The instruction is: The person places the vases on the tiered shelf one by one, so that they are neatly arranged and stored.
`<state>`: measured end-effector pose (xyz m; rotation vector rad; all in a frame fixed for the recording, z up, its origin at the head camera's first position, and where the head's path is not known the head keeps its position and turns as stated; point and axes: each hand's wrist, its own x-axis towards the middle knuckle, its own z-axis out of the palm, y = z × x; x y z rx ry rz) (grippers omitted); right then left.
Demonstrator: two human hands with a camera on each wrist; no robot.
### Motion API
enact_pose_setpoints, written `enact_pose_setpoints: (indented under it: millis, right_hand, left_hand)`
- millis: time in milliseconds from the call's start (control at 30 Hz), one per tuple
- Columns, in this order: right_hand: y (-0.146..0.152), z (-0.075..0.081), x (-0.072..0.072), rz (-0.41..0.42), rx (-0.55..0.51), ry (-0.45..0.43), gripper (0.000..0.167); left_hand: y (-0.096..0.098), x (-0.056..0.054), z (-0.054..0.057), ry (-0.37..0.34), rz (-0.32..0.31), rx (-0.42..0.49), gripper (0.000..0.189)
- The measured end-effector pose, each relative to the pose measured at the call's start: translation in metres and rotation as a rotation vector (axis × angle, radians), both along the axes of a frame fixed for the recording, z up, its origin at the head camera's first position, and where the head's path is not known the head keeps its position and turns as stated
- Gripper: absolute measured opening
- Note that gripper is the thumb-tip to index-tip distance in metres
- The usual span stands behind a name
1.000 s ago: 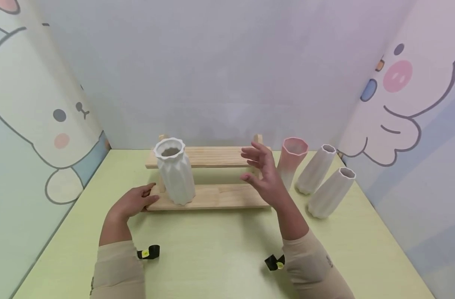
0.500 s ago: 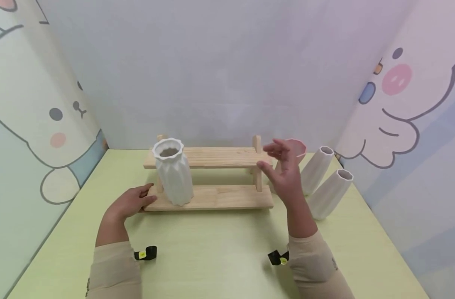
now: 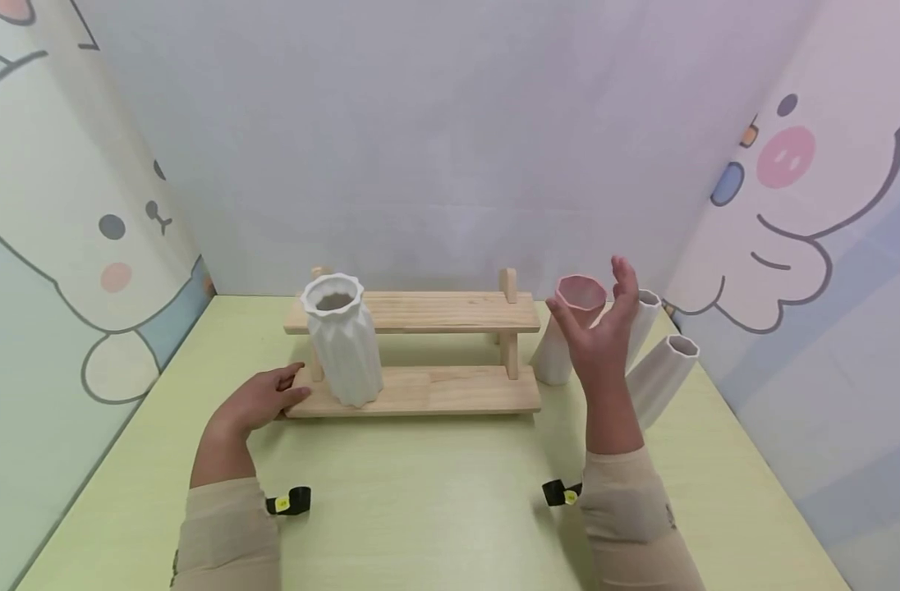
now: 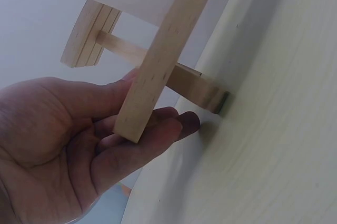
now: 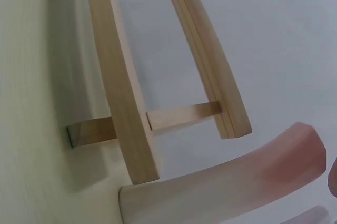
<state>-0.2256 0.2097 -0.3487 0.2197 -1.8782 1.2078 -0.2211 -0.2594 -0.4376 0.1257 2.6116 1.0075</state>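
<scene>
My left hand grips the left end of a two-tier wooden shelf. In the left wrist view the thumb lies over the lower board and the fingers curl under it. A fluted white vase stands upright at the left of that board. My right hand is raised in front of a pink-and-white vase, thumb spread from the fingers and overlapping the vase in the head view. The right wrist view shows this vase beside the shelf's end, with only a fingertip at the edge.
Two slim white vases stand on the right: one partly hidden behind my right hand, the other nearer. Everything rests on a pale green table. Walls with cartoon animals enclose the back and sides. Black wrist devices show by both sleeves.
My right hand has moved right, from in front of the shelf's right end to the pink-and-white vase, its fingers now pointing upward. My left hand keeps its hold on the shelf.
</scene>
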Motion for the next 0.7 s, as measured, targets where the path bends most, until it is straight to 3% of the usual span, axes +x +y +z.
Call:
enact_pose_setpoints:
  millis: [133, 300, 500, 700]
  right_hand:
    - [0.01, -0.015, -0.014, -0.019, -0.052, -0.056, 0.098]
    - [0.018, -0.032, -0.025, 0.037, -0.179, -0.134, 0.103]
    - [0.025, -0.044, -0.034, 0.094, -0.315, -0.234, 0.103]
    - [0.026, -0.052, -0.041, 0.096, -0.355, -0.317, 0.1]
  left_hand:
    - [0.0, 0.0, 0.0, 0.001, 0.001, 0.005, 0.076]
    - [0.0, 0.001, 0.0, -0.001, 0.005, 0.024, 0.075]
    - [0.001, 0.001, 0.001, 0.007, -0.003, 0.028, 0.075]
    - [0.001, 0.002, 0.002, -0.001, -0.001, 0.02, 0.076]
